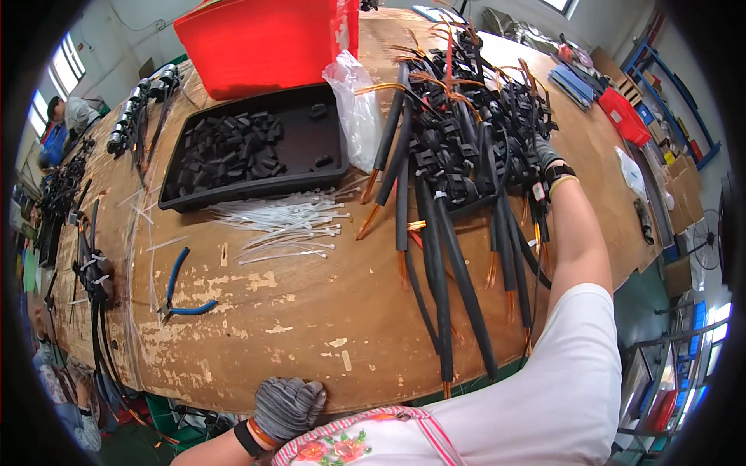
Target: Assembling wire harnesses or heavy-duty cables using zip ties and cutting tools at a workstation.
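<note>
My left hand point(289, 408), in a grey knit glove, rests at the near edge of the table with its fingers curled into a fist. Nothing shows in it. My right arm stretches forward to a large pile of black motor-like parts with sleeved cables point(454, 155). At the right side of this pile is my gloved right hand point(547, 153), its fingers mostly hidden among the parts. Bare copper wire ends stick out of several black sleeves point(466, 287) that hang toward me.
Left of the pile, a black tray point(256, 186) holds small black blocks, with white cable ties point(284, 221) in front. Blue-handled cutters point(186, 291) lie nearer. Behind stand a red bin point(268, 50) and a clear plastic bag point(357, 109). More cabled parts point(95, 272) lie far left; people work beyond.
</note>
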{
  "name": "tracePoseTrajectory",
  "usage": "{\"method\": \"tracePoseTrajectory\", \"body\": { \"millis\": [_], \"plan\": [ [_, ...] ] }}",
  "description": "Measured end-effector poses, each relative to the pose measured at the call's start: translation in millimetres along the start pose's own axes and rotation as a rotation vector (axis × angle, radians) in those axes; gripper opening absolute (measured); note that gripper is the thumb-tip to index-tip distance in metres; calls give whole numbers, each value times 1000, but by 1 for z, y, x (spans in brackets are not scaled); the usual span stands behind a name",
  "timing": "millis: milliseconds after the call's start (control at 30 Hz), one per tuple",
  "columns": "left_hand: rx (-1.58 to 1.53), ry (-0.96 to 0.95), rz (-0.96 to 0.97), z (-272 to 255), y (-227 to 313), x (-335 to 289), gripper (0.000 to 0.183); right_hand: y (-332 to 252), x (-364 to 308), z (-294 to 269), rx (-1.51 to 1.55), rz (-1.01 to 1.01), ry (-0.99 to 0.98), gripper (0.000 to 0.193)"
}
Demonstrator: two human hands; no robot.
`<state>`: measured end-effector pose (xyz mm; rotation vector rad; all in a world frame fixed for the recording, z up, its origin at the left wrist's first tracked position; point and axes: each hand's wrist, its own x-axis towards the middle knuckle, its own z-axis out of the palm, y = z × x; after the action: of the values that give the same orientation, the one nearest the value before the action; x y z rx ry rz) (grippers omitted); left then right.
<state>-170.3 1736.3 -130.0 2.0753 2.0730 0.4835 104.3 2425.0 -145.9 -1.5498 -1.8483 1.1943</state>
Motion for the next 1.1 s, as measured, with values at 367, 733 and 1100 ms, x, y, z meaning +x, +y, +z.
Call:
{"method": "tracePoseTrajectory", "body": {
  "millis": [367, 733, 1100],
  "plan": [
    [38, 76, 31, 1, 1, 2, 14, -21, -97, -5, 255, 340, -83, 55],
    [-63, 168, 52, 10, -7, -12, 13, -56, -159, -81, -384, -508, 277, 45],
    [-557, 415, -206, -37, -34, -49, 23, -250, -423, 212, -233, -944, -547, 32]
  ]
}}
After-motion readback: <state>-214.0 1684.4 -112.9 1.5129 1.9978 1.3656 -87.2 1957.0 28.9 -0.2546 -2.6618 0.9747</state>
